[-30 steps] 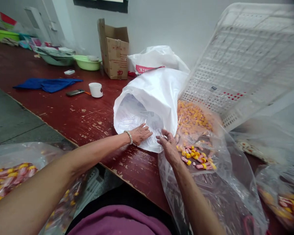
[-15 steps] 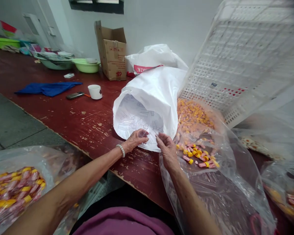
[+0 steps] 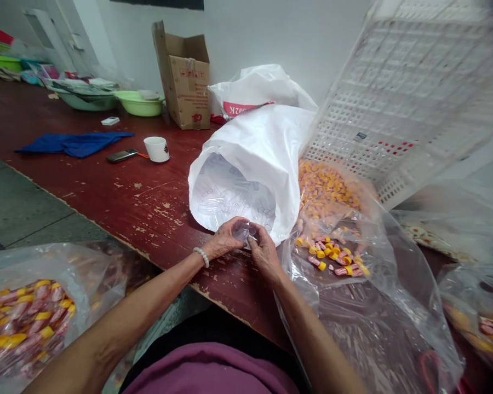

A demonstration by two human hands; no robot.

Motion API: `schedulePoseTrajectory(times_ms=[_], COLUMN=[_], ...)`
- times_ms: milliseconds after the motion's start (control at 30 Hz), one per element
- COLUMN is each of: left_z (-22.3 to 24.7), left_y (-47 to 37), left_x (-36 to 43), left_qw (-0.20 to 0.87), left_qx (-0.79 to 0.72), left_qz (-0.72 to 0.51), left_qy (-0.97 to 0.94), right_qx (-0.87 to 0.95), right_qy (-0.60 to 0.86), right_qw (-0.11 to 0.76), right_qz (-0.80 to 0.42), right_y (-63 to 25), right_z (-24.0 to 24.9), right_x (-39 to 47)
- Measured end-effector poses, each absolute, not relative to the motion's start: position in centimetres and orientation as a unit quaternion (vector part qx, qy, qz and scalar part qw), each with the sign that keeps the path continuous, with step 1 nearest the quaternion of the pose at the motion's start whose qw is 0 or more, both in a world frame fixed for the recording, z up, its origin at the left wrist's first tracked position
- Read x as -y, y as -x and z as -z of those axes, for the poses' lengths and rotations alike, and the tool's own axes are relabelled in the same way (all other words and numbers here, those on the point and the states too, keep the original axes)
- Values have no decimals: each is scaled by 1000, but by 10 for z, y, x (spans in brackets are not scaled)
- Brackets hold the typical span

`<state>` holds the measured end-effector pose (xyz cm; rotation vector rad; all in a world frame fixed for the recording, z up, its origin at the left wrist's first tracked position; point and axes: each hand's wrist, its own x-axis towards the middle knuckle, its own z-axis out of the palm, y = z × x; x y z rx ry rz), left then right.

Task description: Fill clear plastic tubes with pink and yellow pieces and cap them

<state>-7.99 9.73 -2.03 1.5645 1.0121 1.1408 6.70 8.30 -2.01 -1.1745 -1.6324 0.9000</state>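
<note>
While both hands met at the open mouth of the white sack [image 3: 257, 142], the left grip [image 3: 224, 241] was curled and appeared clamped on a few clear tubes [image 3: 242, 234]. The right grip [image 3: 265, 249] had its fingertips against the same tubes; whether it was closed on them could not be told. The tubes were just at the sack's lower lip, above the tabletop [image 3: 148, 219], with loose tubes [image 3: 216, 207] lying at mixed angles inside.

The step in hand was judged to be gathering and aligning tubes. Sound practice called for light fingertip pressure, since thin plastic would likely flex, for open ends turned the same way, and for the hands kept close to the lip so that any slip fell back into the sack.

Limits of inspection: transparency and overlapping fingers prevented a count of the held tubes. The sack's depth was hidden. The white crate [image 3: 353, 109] was cut off at the frame edge, and the bag at far right [image 3: 480, 312] was blurred.
</note>
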Motion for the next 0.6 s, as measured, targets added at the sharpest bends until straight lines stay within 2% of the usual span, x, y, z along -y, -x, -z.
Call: schedulePoseTrajectory(times_ms=[167, 433, 500, 600], left_z=[22, 23, 23, 21], left_y=[76, 74, 74, 76], left_x=[-87, -84, -86, -88], left_qw=[373, 363, 355, 359], left_qx=[-455, -477, -482, -490], left_qz=[-426, -425, -453, -498], left_qy=[-687, -678, -661, -619], right_qx=[671, 614, 648, 710], right_qy=[503, 543, 527, 490], right_qw=[452, 446, 443, 461], right_qz=[-304, -359, -325, -206], right_y=[-66, -57, -60, -81], right_z=[24, 11, 0, -21], right_x=[-77, -61, -52, -37])
